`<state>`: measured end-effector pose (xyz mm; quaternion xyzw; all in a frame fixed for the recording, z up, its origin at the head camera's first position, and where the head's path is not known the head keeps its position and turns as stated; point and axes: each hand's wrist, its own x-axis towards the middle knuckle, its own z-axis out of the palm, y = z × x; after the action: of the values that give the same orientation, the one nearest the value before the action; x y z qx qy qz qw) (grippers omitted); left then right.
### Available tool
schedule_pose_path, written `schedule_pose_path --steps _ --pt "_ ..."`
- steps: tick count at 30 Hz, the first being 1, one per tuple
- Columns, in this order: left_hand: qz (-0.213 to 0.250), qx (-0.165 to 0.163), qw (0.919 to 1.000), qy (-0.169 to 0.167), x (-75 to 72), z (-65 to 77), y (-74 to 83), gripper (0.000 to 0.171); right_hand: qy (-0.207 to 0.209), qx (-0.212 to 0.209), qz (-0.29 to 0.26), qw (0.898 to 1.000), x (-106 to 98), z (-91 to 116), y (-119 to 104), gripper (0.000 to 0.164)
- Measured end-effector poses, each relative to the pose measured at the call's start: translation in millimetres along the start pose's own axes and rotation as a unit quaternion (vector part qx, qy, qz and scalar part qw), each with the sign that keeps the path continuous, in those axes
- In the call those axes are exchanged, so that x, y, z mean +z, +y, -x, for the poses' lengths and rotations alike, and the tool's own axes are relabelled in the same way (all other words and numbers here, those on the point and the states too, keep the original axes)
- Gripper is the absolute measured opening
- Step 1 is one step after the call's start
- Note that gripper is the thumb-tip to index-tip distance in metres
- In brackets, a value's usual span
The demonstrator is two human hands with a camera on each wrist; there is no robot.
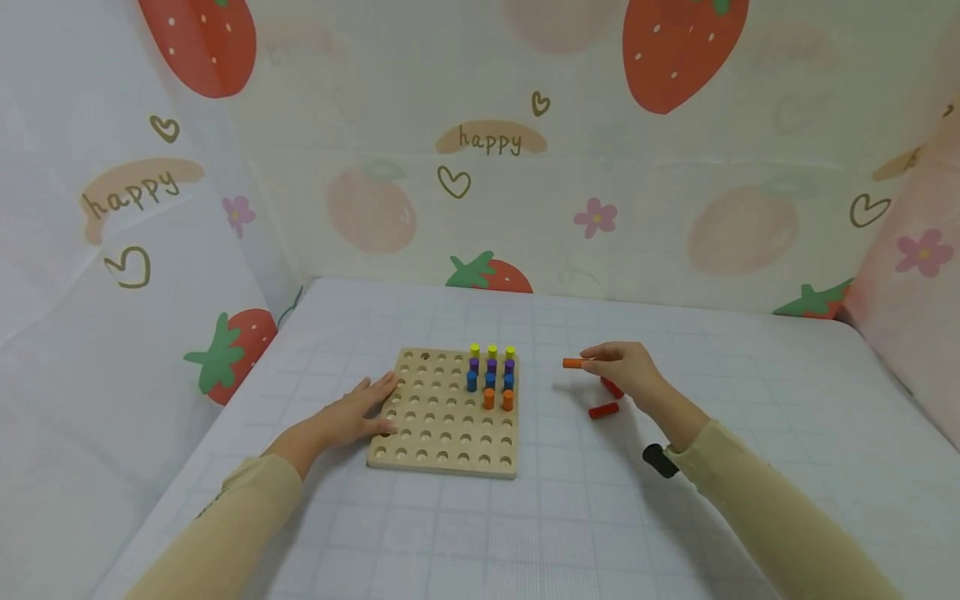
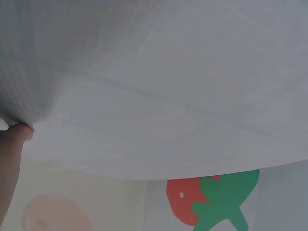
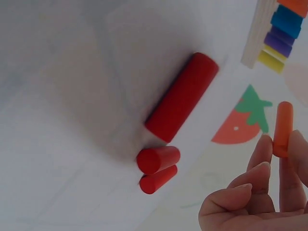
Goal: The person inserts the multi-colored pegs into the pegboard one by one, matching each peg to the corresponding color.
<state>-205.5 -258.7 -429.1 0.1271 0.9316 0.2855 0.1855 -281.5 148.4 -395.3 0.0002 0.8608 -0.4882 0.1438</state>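
A wooden pegboard [image 1: 442, 469] with rows of round holes lies on the table. My left hand [image 1: 351, 418] rests along its left edge, fingers spread and thumb on the board; only a fingertip [image 2: 25, 131] shows in the left wrist view. To the right of the board, my right hand [image 1: 628, 372] pinches an orange peg [image 1: 572, 363] between thumb and fingertips, above the table. The right wrist view shows this orange peg [image 3: 284, 122] pointing away from the fingers. Yellow [image 1: 492, 352], purple [image 1: 492, 366], blue [image 1: 490, 381] and orange pegs [image 1: 489, 399] stand at the board's right side.
Beneath the right hand lie red pegs [image 1: 603, 411]; the right wrist view shows three, one large red peg [image 3: 183, 98] nearest the camera. A pale grid-patterned cloth [image 1: 442, 542] covers the table. Strawberry-printed curtains [image 1: 495, 225] stand behind and at both sides.
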Motion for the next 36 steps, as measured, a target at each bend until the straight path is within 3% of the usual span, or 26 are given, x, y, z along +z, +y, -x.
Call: schedule_pose_path --steps 13,27,36 --pt "0.002 0.004 1.0000 0.000 0.3 -2.3 -2.0 0.088 -0.018 -0.014 -0.012 1.000 9.5 6.0 -14.6 0.034" --pt "-0.003 0.009 1.0000 0.001 0.3 -5.6 -5.5 0.089 -0.034 -0.001 -0.016 0.999 22.5 6.2 -25.0 0.032" --pt "-0.007 0.010 0.9999 0.002 1.4 -6.0 -6.3 0.089 -0.053 -0.047 -0.015 0.997 33.7 3.1 -28.4 0.035"
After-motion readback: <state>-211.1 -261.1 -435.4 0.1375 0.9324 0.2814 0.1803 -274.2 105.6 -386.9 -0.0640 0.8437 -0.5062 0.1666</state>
